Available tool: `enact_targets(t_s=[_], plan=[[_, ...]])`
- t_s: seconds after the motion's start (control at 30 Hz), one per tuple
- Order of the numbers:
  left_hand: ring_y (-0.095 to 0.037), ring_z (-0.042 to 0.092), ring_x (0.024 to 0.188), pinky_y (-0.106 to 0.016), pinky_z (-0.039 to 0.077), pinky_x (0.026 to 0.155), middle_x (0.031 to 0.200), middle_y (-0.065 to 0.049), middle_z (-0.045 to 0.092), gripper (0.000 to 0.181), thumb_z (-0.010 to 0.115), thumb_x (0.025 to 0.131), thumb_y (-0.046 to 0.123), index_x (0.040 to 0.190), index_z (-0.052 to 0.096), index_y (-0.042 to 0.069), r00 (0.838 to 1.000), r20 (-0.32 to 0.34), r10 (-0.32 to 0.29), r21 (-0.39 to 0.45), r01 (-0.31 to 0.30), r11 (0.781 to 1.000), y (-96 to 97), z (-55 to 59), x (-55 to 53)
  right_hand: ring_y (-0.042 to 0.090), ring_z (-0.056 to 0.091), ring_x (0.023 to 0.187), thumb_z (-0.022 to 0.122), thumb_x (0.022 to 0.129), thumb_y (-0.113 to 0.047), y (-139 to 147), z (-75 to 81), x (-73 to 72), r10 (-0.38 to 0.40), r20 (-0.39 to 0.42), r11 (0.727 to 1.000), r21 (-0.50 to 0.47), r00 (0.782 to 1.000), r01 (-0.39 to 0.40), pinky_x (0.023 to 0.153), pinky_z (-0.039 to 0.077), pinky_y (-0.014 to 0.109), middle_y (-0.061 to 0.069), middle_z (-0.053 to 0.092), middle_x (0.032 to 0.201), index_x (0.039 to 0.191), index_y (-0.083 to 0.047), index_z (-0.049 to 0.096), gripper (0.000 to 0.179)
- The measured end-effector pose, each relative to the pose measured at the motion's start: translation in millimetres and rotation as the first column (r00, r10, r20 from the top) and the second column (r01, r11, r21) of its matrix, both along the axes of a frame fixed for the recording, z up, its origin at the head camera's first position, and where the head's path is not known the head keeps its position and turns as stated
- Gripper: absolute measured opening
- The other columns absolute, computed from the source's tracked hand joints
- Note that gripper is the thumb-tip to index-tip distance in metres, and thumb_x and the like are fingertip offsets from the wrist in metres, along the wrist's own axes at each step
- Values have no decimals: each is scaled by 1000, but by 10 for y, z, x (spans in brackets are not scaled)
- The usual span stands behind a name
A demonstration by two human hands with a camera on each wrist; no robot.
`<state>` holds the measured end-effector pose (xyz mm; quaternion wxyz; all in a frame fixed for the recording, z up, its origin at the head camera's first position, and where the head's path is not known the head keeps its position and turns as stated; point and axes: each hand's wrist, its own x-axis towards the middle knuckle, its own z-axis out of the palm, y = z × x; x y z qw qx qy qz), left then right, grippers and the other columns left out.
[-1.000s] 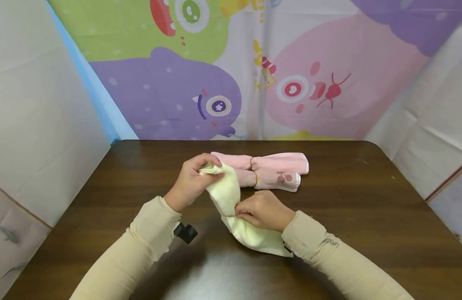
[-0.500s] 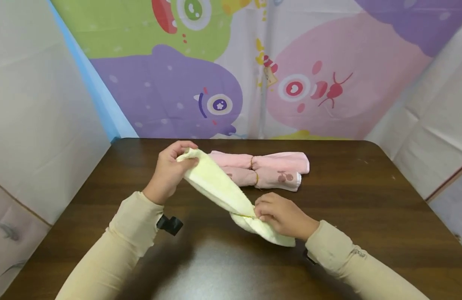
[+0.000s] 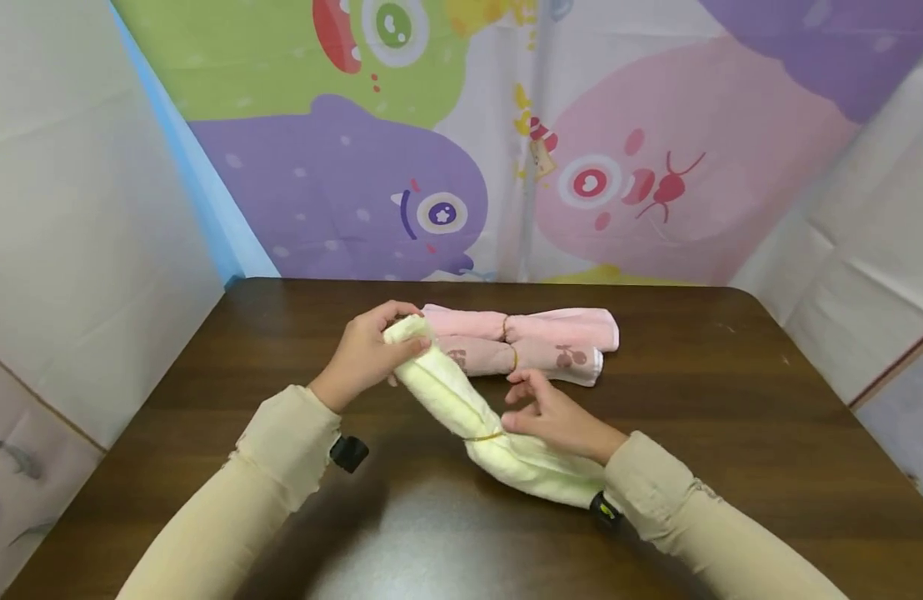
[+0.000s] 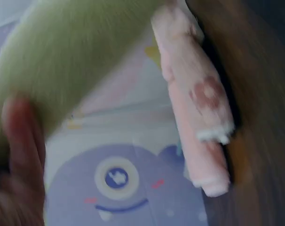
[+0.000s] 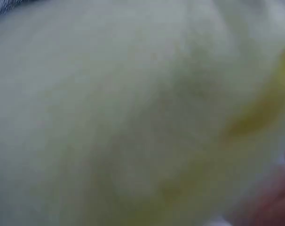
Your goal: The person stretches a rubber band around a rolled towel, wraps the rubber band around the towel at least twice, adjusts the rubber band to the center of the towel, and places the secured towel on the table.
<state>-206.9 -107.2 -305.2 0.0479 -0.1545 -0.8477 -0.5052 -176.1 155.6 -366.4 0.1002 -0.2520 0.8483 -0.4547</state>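
Note:
A pale yellow rolled towel (image 3: 446, 396) slants across the middle of the head view. Round its waist sits a thin yellow-brown band (image 3: 482, 437). My left hand (image 3: 367, 354) grips the towel's upper left end, thumb on the near side. My right hand (image 3: 559, 417) is beside the band, its fingers loosely bent and apart, with the thumb against the towel. The left wrist view has the towel (image 4: 72, 56) blurred above my left thumb. In the right wrist view the towel (image 5: 95, 103) fills nearly everything, with the band (image 5: 260, 115) blurred across it.
Behind the yellow towel, two rolled towels lie side by side on the dark wooden table (image 3: 731, 417): a pink one (image 3: 566, 327) and a dusty pink one (image 3: 551, 358) with cherry prints. Each has a band round its middle. A cartoon-printed curtain (image 3: 356, 192) hangs at the table's back edge.
The left hand first swung its towel end out to the left, then came back right a little. The right hand's fingers have loosened from the band and spread apart.

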Motion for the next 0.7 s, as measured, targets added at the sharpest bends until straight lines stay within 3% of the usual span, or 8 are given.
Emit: enact_targets(t_s=[0.07, 0.17, 0.23, 0.3, 0.4, 0.47, 0.57, 0.7], plan=[[-15, 48, 39, -35, 46, 36, 99, -22, 61, 35, 69, 83, 8, 116, 60, 0, 998, 21, 52, -15, -52, 999, 67, 16, -3, 29, 62, 89, 77, 79, -32, -132, -21, 107, 13, -276, 987, 156, 961, 31, 69, 52, 38, 18, 55, 117, 126, 3, 39, 71], [-14, 45, 34, -31, 44, 35, 101, -23, 60, 42, 67, 81, 8, 121, 57, 2, 993, 67, 100, -32, -98, 995, 140, 60, -1, 24, 61, 76, 85, 67, -31, -309, -91, 211, 48, -634, 960, 244, 772, 140, 56, 51, 36, 14, 56, 109, 121, 1, 44, 75], [-14, 46, 34, -30, 45, 35, 101, -23, 60, 45, 68, 81, 8, 124, 55, 3, 991, 102, 81, -37, -77, 996, 144, 90, 1, 21, 59, 72, 81, 70, -20, -355, -126, 231, 54, -708, 966, 215, 704, 143, 54, 50, 34, 12, 56, 104, 116, 0, 48, 60], [-15, 48, 37, -30, 46, 38, 97, -21, 60, 47, 70, 82, 9, 126, 55, 4, 988, 155, 13, -50, -6, 999, 103, 118, 2, 17, 58, 70, 74, 71, -7, -332, -128, 218, 46, -685, 982, 163, 727, 92, 55, 49, 31, 10, 58, 101, 110, -2, 53, 45], [-17, 51, 42, -33, 49, 43, 88, -16, 59, 48, 74, 81, 10, 125, 55, 5, 967, 228, -114, -78, 135, 988, -9, 151, 18, 11, 52, 70, 65, 73, 5, -238, -96, 147, 55, -546, 998, 20, 836, -53, 58, 47, 26, 10, 62, 98, 102, -2, 59, 30], [-18, 51, 43, -34, 49, 44, 83, -13, 57, 47, 75, 81, 9, 123, 56, 5, 951, 258, -170, -103, 202, 974, -85, 173, 40, 8, 48, 70, 61, 75, 10, -173, -73, 88, 88, -473, 987, -75, 876, -140, 58, 44, 23, 12, 63, 97, 98, -2, 62, 26], [-17, 49, 40, -32, 46, 39, 79, -12, 58, 41, 71, 83, 10, 121, 58, 6, 957, 242, -158, -150, 198, 969, -140, 220, 71, 10, 51, 74, 59, 78, 14, -103, -50, 19, 155, -481, 965, -112, 863, -236, 60, 45, 23, 16, 64, 99, 93, -2, 65, 23], [-15, 45, 36, -28, 40, 35, 79, -14, 63, 36, 65, 85, 11, 120, 61, 4, 975, 203, -90, -200, 132, 971, -119, 284, 77, 18, 59, 84, 59, 78, 13, -70, 18, 6, 252, -586, 961, 61, 770, -268, 69, 49, 25, 16, 64, 104, 96, -3, 71, 27]])
